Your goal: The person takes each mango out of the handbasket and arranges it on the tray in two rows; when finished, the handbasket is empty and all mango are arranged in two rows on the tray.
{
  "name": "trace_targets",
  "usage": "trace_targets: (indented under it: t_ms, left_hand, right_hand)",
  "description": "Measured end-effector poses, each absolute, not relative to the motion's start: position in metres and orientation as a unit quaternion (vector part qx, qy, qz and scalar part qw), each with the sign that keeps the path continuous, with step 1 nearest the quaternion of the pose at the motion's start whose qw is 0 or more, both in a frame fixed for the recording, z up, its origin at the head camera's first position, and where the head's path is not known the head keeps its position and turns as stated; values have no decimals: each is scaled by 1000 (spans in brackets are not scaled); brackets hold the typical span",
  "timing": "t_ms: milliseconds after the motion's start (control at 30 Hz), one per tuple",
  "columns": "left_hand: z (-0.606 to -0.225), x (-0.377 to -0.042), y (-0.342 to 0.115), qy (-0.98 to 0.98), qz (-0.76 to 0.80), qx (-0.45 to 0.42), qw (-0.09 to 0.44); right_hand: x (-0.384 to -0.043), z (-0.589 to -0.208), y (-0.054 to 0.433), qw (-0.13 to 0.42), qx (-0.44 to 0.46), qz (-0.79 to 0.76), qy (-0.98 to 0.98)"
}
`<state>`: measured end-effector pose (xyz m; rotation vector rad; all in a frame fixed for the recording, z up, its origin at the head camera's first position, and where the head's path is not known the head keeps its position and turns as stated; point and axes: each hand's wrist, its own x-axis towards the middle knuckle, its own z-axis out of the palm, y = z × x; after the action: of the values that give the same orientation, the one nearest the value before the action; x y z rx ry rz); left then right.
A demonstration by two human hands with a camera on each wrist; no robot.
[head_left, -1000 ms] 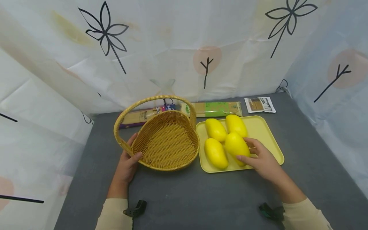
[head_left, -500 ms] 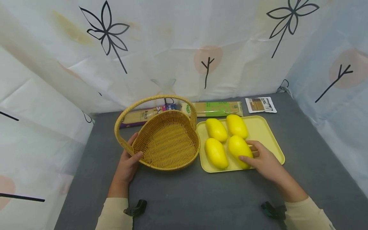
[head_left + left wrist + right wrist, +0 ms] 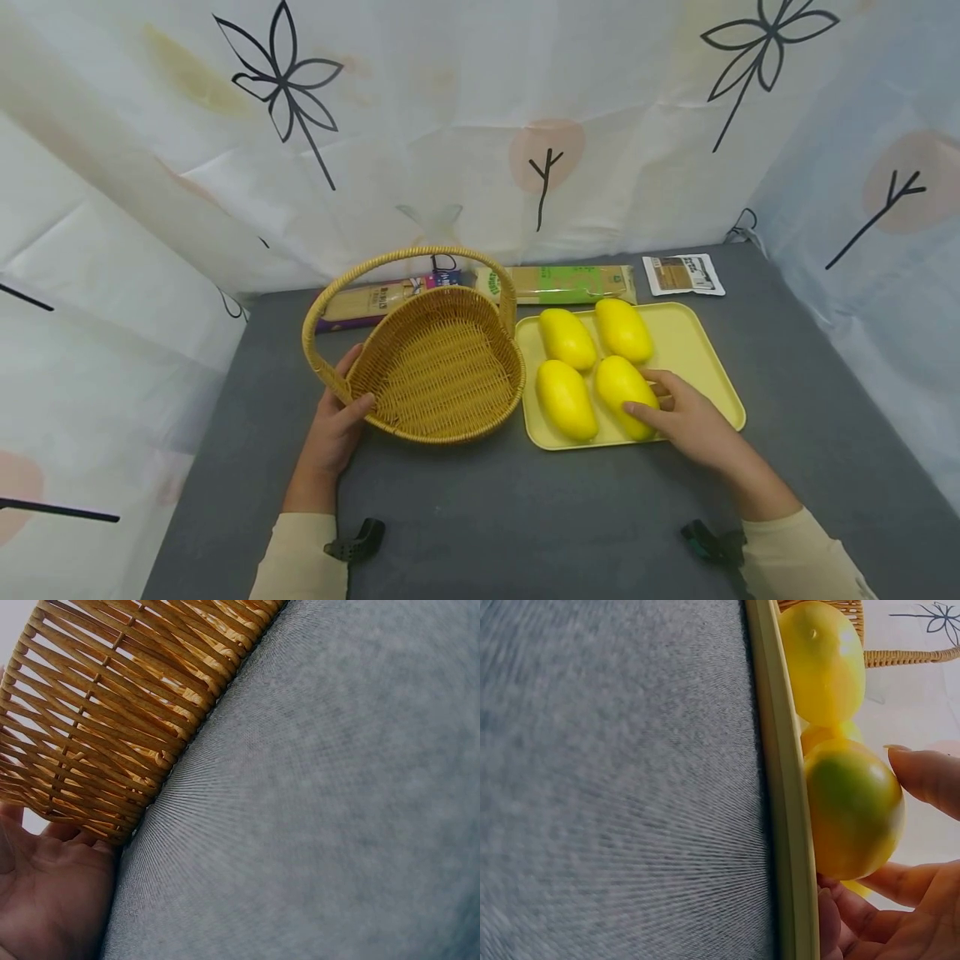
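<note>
My left hand [image 3: 335,429] grips the left side of a woven wicker basket [image 3: 442,375], thumb over the rim. The left wrist view shows the basket's woven wall [image 3: 112,705] above my palm [image 3: 56,892]. My right hand [image 3: 690,417] holds a yellow mango [image 3: 626,396] at the front of a pale yellow tray [image 3: 693,358]. In the right wrist view, thumb and fingers are on either side of this mango [image 3: 855,810], which sits against the tray. Three more mangoes lie on the tray: front left [image 3: 566,402], back left [image 3: 567,339] and back right [image 3: 624,331].
Behind the basket lies a purple-edged packet of noodles [image 3: 360,306]. A green-labelled packet [image 3: 570,284] lies behind the tray, with a small white-and-brown pouch [image 3: 682,274] to its right. Patterned white cloth [image 3: 450,125] borders the grey table [image 3: 480,517].
My right hand has lowered the mango slightly toward the front right, onto the tray beside the front left one. My left hand stays on the basket. The whole view has shifted slightly.
</note>
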<state>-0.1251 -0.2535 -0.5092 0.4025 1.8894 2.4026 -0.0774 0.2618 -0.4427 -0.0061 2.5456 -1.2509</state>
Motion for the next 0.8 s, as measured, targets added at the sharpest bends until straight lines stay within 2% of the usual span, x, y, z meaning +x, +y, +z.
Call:
trace_targets:
  t_ms: [633,800]
  left_hand:
    - [-510,-125,-253,616,778,122,28]
    - [-507,-125,-253,623,773,121,11]
  right_hand:
    - [-72,-438,264,153,3,-440,885]
    - [-74,-436,264,144,2,-434,889]
